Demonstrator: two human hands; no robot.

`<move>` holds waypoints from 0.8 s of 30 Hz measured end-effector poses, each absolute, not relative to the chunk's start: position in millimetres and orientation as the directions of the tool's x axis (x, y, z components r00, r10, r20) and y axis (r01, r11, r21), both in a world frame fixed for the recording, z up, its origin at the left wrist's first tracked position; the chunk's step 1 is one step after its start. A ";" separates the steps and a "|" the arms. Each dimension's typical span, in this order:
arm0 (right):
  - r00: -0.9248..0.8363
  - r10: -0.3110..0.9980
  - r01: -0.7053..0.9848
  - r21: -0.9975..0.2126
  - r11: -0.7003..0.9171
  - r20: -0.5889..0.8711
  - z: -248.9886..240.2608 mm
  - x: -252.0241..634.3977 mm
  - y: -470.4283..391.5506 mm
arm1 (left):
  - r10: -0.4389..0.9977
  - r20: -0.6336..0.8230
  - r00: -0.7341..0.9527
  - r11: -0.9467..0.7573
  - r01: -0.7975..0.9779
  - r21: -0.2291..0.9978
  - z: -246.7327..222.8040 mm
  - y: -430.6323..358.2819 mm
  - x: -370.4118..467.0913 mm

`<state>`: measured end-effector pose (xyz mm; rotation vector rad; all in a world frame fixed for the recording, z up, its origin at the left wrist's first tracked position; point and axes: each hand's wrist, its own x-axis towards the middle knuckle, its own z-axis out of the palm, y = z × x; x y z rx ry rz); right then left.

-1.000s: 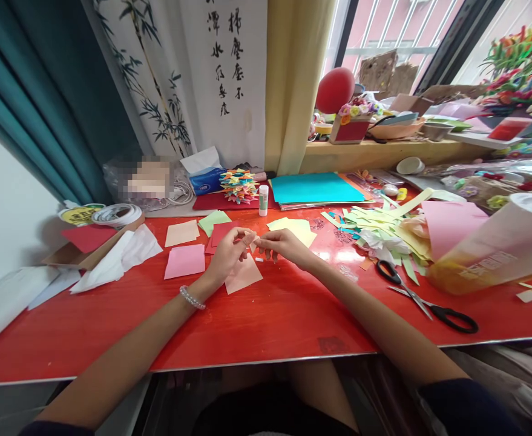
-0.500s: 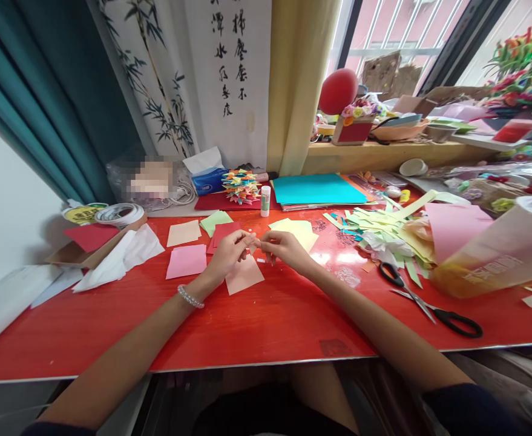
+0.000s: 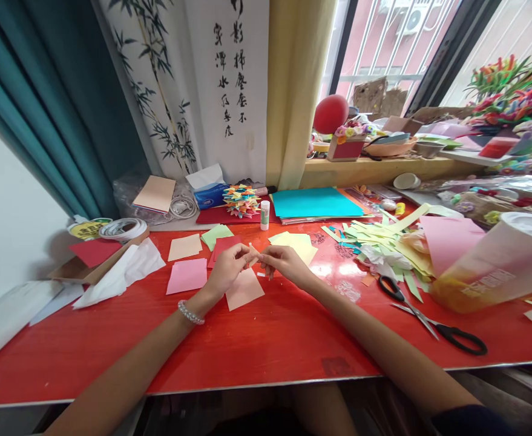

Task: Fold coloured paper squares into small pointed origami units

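Between both hands is a small peach paper piece (image 3: 253, 254), pinched by the fingertips. My left hand (image 3: 232, 264), with a beaded bracelet on its wrist, grips it from the left. My right hand (image 3: 284, 261) pinches its right end. Just below lies a peach paper square (image 3: 244, 290) on the red table. Pink sheets (image 3: 186, 276), a peach stack (image 3: 184, 247), green sheets (image 3: 216, 235) and red sheets (image 3: 224, 247) lie left of the hands. Yellow sheets (image 3: 298, 243) are partly behind my right hand. A glue stick (image 3: 264, 215) stands upright beyond them.
Black-handled scissors (image 3: 429, 315) lie open at the right, beside a pile of paper strips (image 3: 384, 242) and a large cup (image 3: 497, 263). Blue sheets (image 3: 315, 203) and a folded paper ball (image 3: 241, 201) sit at the back. A cardboard box (image 3: 84, 272) is at the left.
The view has tilted up slightly, so the table appears lower. Both hands remain together at the small paper, which shows more clearly between the fingertips.
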<state>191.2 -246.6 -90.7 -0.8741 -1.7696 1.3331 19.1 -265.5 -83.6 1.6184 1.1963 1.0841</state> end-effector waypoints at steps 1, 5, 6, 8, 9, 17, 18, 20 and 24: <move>-0.514 0.846 0.105 -0.968 0.227 0.142 -90.5 193.5 -243.4 | 0.972 0.171 0.159 -0.210 0.277 0.938 -83.1 -265.3 18.0; -0.256 0.936 0.345 -0.882 0.323 0.243 -82.2 222.5 -220.4 | 0.963 0.266 0.055 -0.269 0.325 0.907 -75.7 -259.7 9.6; -0.176 0.944 0.367 -0.871 0.326 0.279 -80.0 233.8 -213.1 | 0.957 0.285 0.051 -0.285 0.339 0.896 -73.2 -255.7 7.6; -0.036 0.935 0.463 -0.823 0.329 0.354 -78.6 257.0 -199.1 | 0.956 0.278 0.095 -0.292 0.415 0.862 -69.3 -243.6 5.8; 0.019 0.923 0.556 -0.771 0.309 0.384 -80.1 267.3 -193.2 | 0.960 0.236 0.152 -0.281 0.479 0.832 -68.5 -235.7 6.4; 0.036 0.967 0.965 -0.261 0.032 0.251 -114.2 289.9 -177.2 | 0.930 0.087 0.356 -0.315 0.655 0.687 -84.2 -176.0 33.6; 0.040 0.974 0.971 -0.237 0.015 0.225 -115.4 288.9 -177.2 | 0.924 0.079 0.375 -0.330 0.673 0.662 -86.2 -172.0 35.9; 0.042 0.978 0.979 -0.205 0.001 0.204 -115.4 287.5 -177.6 | 0.914 0.087 0.397 -0.366 0.709 0.603 -88.7 -165.8 38.3; 0.033 0.972 0.987 -0.159 0.004 0.232 -112.5 287.2 -180.5 | 0.901 0.166 0.401 -0.428 0.759 0.490 -84.1 -160.4 36.4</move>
